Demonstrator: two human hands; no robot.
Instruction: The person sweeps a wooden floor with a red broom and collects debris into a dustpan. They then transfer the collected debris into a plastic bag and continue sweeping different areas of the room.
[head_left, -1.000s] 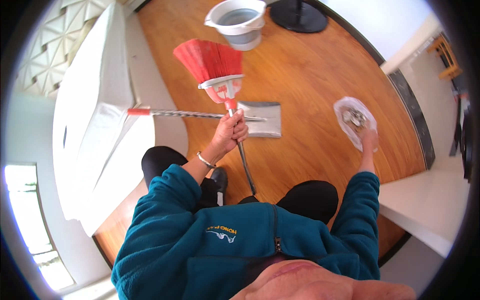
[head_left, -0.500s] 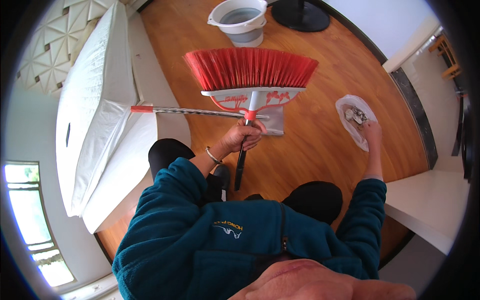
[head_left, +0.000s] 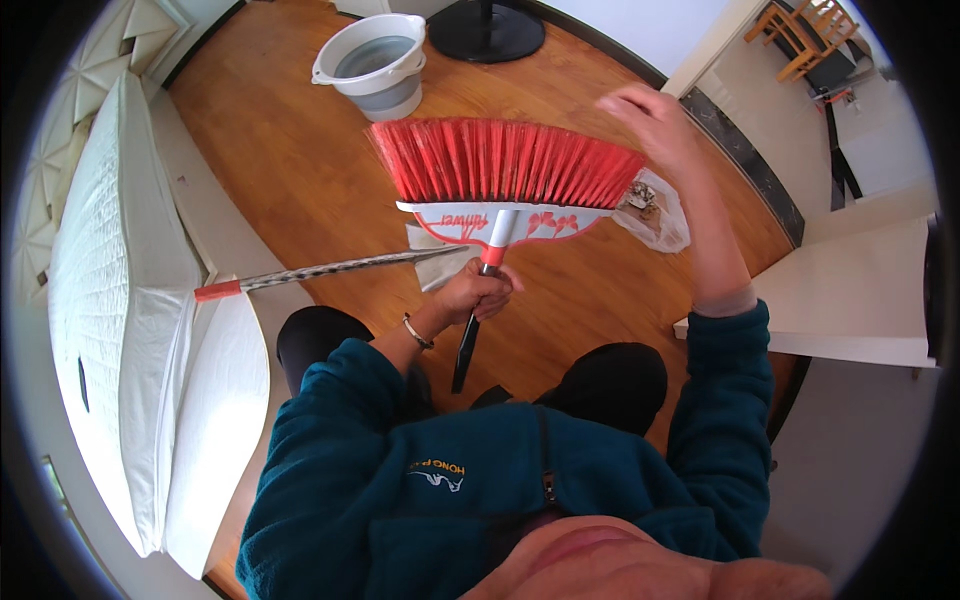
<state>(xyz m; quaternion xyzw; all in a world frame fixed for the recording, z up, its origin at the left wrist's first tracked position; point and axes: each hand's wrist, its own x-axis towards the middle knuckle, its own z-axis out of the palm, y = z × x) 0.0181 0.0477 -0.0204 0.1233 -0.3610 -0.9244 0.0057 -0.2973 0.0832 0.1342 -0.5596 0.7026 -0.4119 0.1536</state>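
Note:
My left hand (head_left: 475, 290) is closed around the dark lower handle of a broom (head_left: 510, 165). Its red bristles point away from me, above a white and red head. My right hand (head_left: 650, 120) is raised just beyond the bristles' right end, its fingers stretched out and nothing visible in them. Behind the broom's right edge, a white plastic bag (head_left: 668, 228) with grey debris lies open on the floor. A long-handled dustpan (head_left: 335, 270), with a striped shaft and a red grip, leans toward the left; the broom and my left hand partly hide its pan.
A white and grey bucket (head_left: 385, 95) stands on the wood floor (head_left: 270, 170) at the far side, beside a round black stand base (head_left: 487, 35). The white bed (head_left: 150, 250) borders the left. A white ledge (head_left: 840, 300) juts in at right, near a doorway with a wooden chair (head_left: 800, 40).
My right hand has left the plastic bag and risen up and away, to beyond the bristles. The broom stays in my left hand. My view has turned toward the right.

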